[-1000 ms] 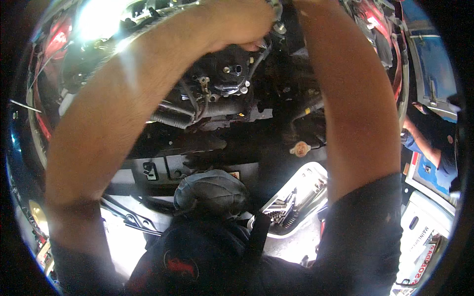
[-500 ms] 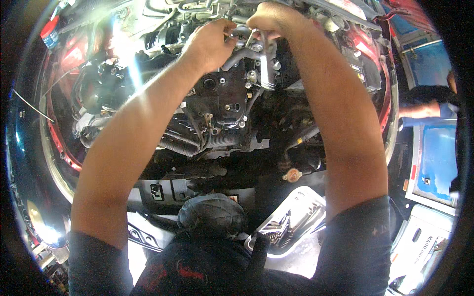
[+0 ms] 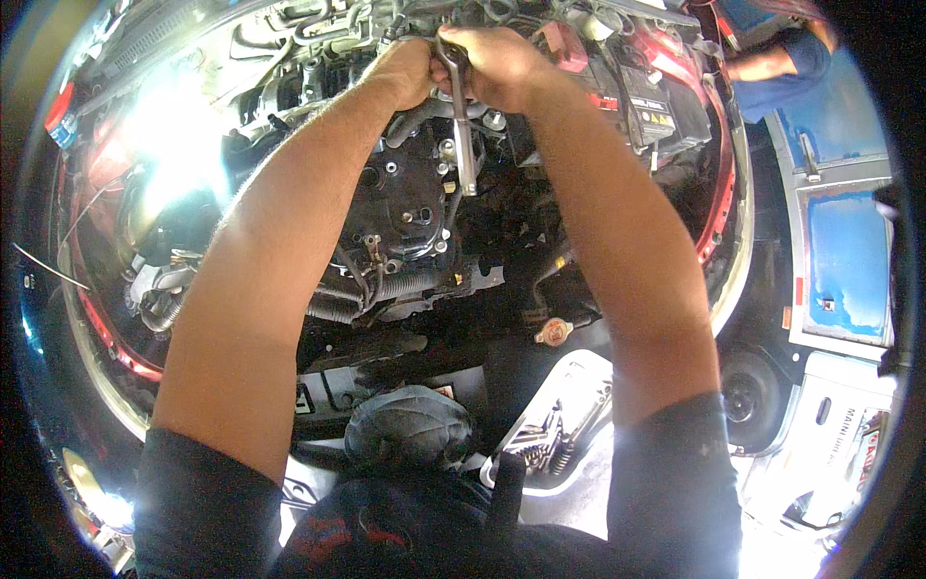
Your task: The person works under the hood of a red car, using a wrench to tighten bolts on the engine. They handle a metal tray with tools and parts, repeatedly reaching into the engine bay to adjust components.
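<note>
Head view: both forearms reach up from the lower edge into the open engine bay of a red car (image 3: pixel 719 241). The left hand (image 3: pixel 405 72) is curled shut beside the top end of a long silver metal wrench (image 3: pixel 463 125), touching it at the head; whether its fingers wrap the tool itself or a part behind it cannot be told. The right hand (image 3: pixel 502 63) is closed around the wrench's upper end, knuckles toward the camera. The wrench hangs nearly upright, its lower end free over the dark, oily engine block (image 3: pixel 405 203). Just right of the hands sits a black boxy battery (image 3: pixel 651 111) with a red terminal cover (image 3: pixel 564 48) near it. Below the block, a corrugated grey hose (image 3: pixel 338 304) runs leftward, and a small round metal radiator cap (image 3: pixel 553 333) lies lower right. At the upper right rim, another person's arm in a blue sleeve (image 3: pixel 786 58) leans by the fender. A blue-topped metal cabinet (image 3: pixel 849 261) stands well apart at the right.

Compared with half a second ago, the hands are closer together and more central in the picture, and the wrench now shows full length, hanging straighter. The second person's arm has moved from the right edge to the upper right.
</note>
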Demonstrator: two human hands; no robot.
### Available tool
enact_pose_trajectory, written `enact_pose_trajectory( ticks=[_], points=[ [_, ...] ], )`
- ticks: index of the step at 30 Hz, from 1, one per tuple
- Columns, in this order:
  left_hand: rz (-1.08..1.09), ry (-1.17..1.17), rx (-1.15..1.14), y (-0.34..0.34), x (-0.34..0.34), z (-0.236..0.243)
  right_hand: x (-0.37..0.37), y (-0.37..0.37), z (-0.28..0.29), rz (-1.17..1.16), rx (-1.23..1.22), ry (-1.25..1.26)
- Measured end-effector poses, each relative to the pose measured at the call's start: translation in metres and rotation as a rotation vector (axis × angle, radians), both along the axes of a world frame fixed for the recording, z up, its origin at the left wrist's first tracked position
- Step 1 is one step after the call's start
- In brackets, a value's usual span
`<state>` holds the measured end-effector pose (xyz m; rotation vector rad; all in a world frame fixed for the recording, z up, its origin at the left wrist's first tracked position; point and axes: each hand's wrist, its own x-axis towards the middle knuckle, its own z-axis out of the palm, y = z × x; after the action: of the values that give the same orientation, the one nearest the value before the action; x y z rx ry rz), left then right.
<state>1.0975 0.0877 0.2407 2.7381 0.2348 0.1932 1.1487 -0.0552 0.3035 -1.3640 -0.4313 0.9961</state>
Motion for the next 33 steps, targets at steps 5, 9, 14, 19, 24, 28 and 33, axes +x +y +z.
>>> enact_pose_trajectory(
  ticks=[5, 9, 14, 19, 24, 28, 33],
  points=[
    [0.084, -0.011, 0.063, -0.002, -0.008, 0.011, 0.044, 0.039, -0.039, -0.032, -0.364, -0.900],
    [-0.043, -0.077, -0.137, -0.003, -0.018, 0.018, 0.057, 0.057, -0.028, 0.275, -0.726, -1.648],
    [0.064, -0.128, 0.066, 0.001, -0.012, 0.010, -0.014, -0.022, 0.039, -0.063, -0.531, -0.948],
    [-0.070, -0.360, -0.189, 0.017, -0.008, -0.008, -0.120, -0.174, 0.102, -0.149, -0.460, -0.594],
    [-0.223, -0.306, -0.231, 0.017, -0.014, -0.009, -0.219, -0.278, 0.060, -0.298, -0.890, -0.324],
    [0.173, -0.068, -0.148, 0.008, -0.016, 0.009, -0.292, -0.322, 0.015, -0.330, -1.034, -0.363],
    [-0.134, -0.151, -0.425, 0.000, -0.022, 0.007, -0.323, -0.335, -0.015, -0.292, -1.022, -0.510]
  ],
)
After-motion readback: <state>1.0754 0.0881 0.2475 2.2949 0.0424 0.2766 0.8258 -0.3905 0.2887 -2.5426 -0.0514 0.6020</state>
